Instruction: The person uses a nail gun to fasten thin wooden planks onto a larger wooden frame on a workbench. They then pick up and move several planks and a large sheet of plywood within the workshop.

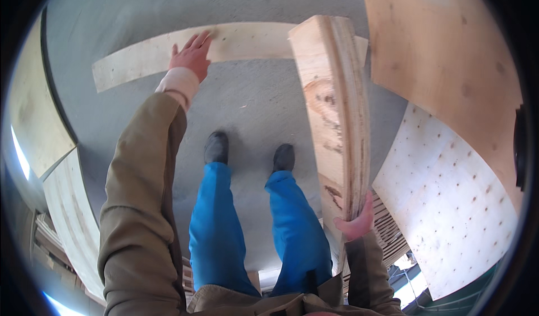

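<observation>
Ahead of me a long pale plywood strip lies across the grey floor, looking curved in this wide view. My left hand reaches out over its left part, fingers spread and nothing in them; whether the fingertips touch the wood I cannot tell. On my right side a bundle of plywood strips is held with its layered edges showing and knots on the face. The lower end of that bundle is gripped by my right hand, thumb on the near face, other fingers mostly hidden. Its far end covers part of the floor strip.
Large plywood sheets stand at the right, with a paler, dotted sheet below them. More sheets line the left side. My shoes are on the grey concrete floor, between the sheets. Slatted wood shows beside my right hand.
</observation>
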{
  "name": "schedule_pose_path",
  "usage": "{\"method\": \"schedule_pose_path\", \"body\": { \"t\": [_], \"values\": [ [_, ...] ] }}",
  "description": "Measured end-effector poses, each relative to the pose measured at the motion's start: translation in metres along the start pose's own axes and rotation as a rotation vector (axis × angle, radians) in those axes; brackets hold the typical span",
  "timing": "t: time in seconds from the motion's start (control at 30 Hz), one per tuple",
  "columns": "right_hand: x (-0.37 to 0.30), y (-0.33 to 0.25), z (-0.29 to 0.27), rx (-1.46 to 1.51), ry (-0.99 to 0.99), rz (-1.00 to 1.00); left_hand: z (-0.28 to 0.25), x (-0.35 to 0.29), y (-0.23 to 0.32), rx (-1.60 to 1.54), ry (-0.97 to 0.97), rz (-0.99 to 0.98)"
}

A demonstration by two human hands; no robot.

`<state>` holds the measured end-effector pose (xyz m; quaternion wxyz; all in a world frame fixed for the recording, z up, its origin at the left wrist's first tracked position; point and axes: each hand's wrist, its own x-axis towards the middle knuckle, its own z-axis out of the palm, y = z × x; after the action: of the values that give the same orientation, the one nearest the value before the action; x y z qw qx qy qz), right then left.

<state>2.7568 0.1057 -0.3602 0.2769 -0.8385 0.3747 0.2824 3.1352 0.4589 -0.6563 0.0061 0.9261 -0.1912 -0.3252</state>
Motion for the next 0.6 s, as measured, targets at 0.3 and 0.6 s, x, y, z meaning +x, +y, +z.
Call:
{"method": "schedule_pose_path", "body": {
  "t": [0.3, 0.6],
  "values": [
    [0.005, -0.024, 0.001, -0.170, -0.104, -0.008, 0.104, -0.122, 0.002, -0.671, -0.023, -0.166],
    [0.003, -0.059, -0.007, -0.208, -0.237, -0.110, 0.082, -0.274, 0.078, -2.165, -0.426, -0.469]
  ]
}}
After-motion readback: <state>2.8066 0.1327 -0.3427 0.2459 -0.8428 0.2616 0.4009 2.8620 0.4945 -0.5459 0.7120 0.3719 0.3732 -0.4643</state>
